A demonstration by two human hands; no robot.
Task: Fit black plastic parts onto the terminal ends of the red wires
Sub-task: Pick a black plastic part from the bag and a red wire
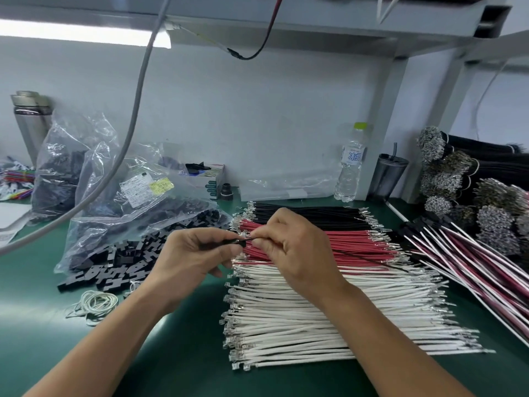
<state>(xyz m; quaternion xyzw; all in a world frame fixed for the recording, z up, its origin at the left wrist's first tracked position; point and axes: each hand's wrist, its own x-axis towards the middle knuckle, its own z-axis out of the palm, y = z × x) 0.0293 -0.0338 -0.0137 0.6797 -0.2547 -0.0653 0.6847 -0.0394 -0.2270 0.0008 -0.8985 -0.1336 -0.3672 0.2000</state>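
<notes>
A black plastic part (236,242) is pinched in the left hand (194,253); a wire terminal is pinched against it by the right hand (289,247). Beyond, many red wires (357,243) lie unfitted; finished assemblies (463,253) are stacked right.

Lying left of the wire rows (329,282) on the desk (43,339): loose connector parts (120,267) (bags (128,202) behind them).

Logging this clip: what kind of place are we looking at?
Most likely a wire harness assembly bench in a small factory. Cut wires with metal terminals lie sorted in rows, white wires nearest, on a green mat; bags of black plastic parts sit to the left, and tied wire bundles are stacked on the right.
</notes>
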